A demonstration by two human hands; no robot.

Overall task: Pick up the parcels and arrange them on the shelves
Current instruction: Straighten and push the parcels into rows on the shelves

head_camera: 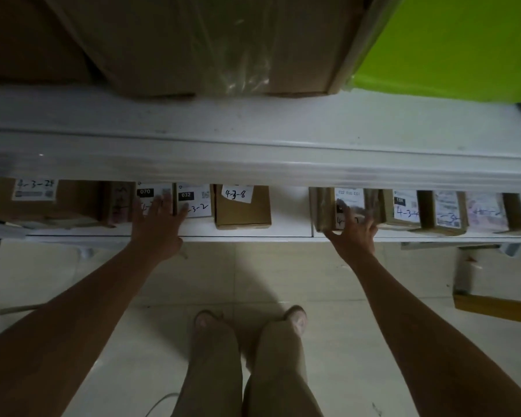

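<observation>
A white shelf (289, 228) holds a row of small brown parcels with white labels. My left hand (158, 224) lies flat, fingers straight, against the fronts of two labelled parcels marked 070 (149, 192) and 032 (197, 195). My right hand (355, 233) has spread fingers on the front of a taped parcel (348, 197), with the thumb at its lower left corner. Between my hands stands a brown box marked 4-3-8 (242, 210), untouched.
More labelled parcels (445, 212) stand to the right and a wide one (36, 197) to the left. The upper shelf (253, 136) carries a large cardboard box (211, 40) and a green package (451, 46). A box (494, 284) lies on the tiled floor at right.
</observation>
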